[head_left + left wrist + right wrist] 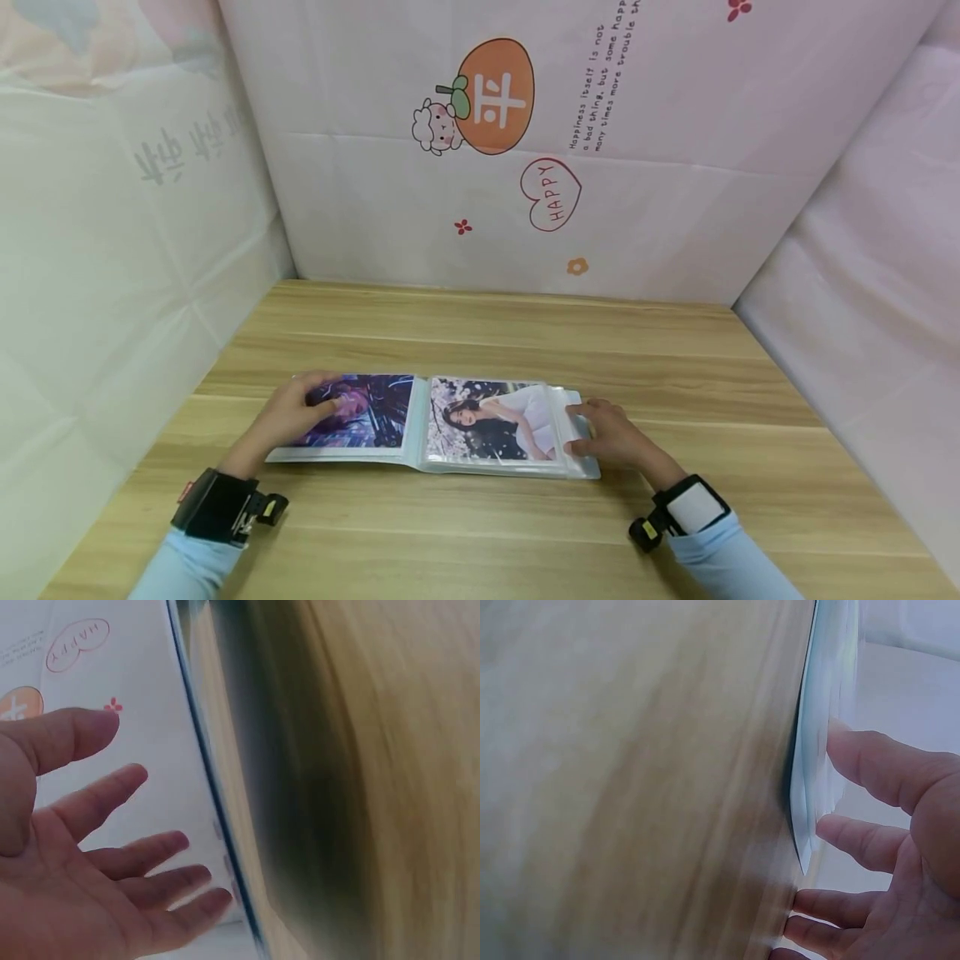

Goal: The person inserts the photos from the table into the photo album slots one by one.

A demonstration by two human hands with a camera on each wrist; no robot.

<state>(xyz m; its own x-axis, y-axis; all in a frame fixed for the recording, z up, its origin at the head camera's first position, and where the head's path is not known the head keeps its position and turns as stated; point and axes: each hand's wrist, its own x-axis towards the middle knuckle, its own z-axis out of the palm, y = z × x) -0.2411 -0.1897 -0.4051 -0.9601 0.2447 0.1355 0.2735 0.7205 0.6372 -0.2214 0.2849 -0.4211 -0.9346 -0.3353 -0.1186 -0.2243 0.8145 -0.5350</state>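
Observation:
An open photo album (pixel 416 454) with a pale blue cover and clear sleeves lies on the wooden table. On its left page is a purple-toned picture (pixel 390 412), partly covered by my left hand (pixel 296 410), which lies over that page with its fingers spread. The right page shows a photo (pixel 491 421) of a person in white among blossoms. At that page's outer edge is my right hand (pixel 611 433). In the right wrist view, its thumb and forefinger touch the page edges, while the other fingers reach down to the table.
The wood-grain table (pixel 480 533) extends around the album. A white printed sheet (pixel 360 208) stands behind it, and pale sheets hang along the left (pixel 135 333) and right (pixel 870 275) sides.

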